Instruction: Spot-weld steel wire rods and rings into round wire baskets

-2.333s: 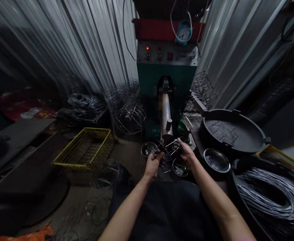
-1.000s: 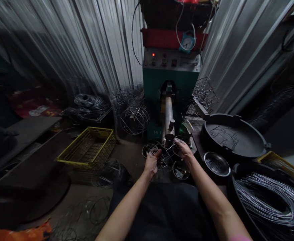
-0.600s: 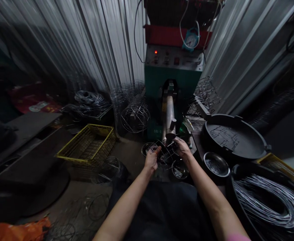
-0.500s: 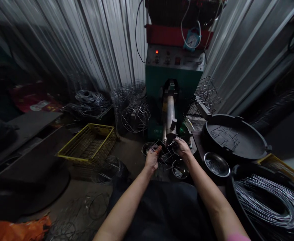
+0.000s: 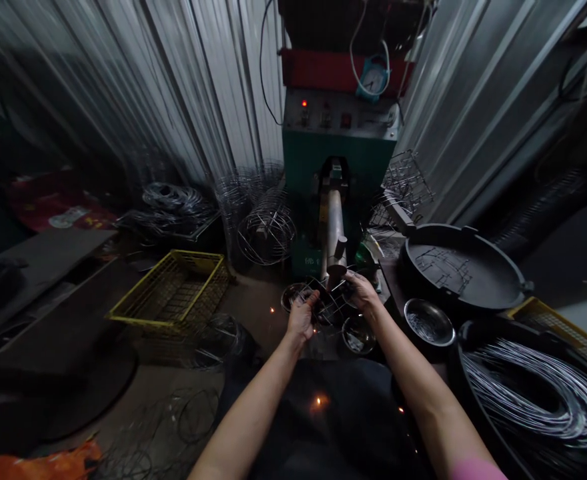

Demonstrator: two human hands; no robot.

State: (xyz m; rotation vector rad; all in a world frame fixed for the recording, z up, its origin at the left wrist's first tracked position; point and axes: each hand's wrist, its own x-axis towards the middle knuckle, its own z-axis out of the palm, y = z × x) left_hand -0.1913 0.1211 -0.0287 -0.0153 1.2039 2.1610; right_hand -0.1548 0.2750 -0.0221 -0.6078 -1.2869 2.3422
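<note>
Spanning the gap between your two hands, the wire frame (image 5: 331, 309) lies at the near end of the metal cylinder (image 5: 335, 223); whether the two touch cannot be told. Your left hand (image 5: 301, 320) grips its left side, thumb uppermost, while your right hand (image 5: 361, 291) pinches its far right side, fingers closed on the wire. Thin, straight, shiny rods cross within it as an open lattice. The cylinder is smooth and blunt-ended, with a short peg (image 5: 341, 247) standing up from it. Orange sparks (image 5: 318, 401) glow against the dark cloth (image 5: 338, 430) over your lap. Below your right wrist sits a steel bowl (image 5: 344, 330); farther right, a rimmed black pan (image 5: 493, 267) holds wire pieces (image 5: 443, 265). Leftward, a strip of floor (image 5: 253, 293) separates your left hand from the yellow basket (image 5: 201, 288), an edged mesh box.
</note>
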